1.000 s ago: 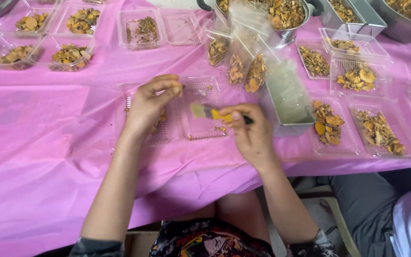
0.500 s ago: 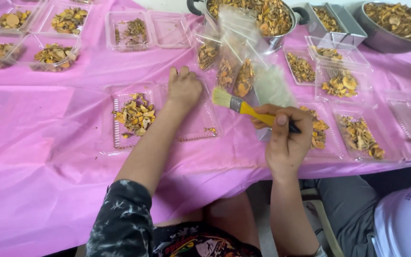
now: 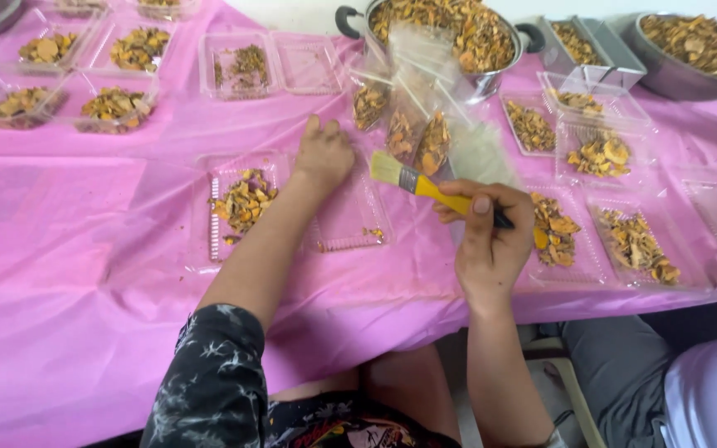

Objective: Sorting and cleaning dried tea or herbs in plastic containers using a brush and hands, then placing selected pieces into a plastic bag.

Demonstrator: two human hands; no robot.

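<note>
My right hand (image 3: 485,239) grips a small paintbrush (image 3: 425,186) with a yellow handle and pale bristles, held above the pink tablecloth with the bristles pointing left. My left hand (image 3: 322,154) rests knuckles-up, fingers curled, on the far edge of an open clear hinged plastic box (image 3: 350,222). The box's left half holds a heap of dried yellow-brown slices (image 3: 243,202); its right half has only a few crumbs.
Several clear trays of dried slices (image 3: 553,231) lie to the right and at the far left (image 3: 114,106). Filled plastic bags (image 3: 412,129) lean against a metal pot (image 3: 450,33). A metal bowl (image 3: 690,46) sits far right. Another person sits at lower right (image 3: 707,390).
My left hand moved off the box's left half to its far edge, uncovering the slices. My right hand lifted the brush off the lid and drew it to the right.
</note>
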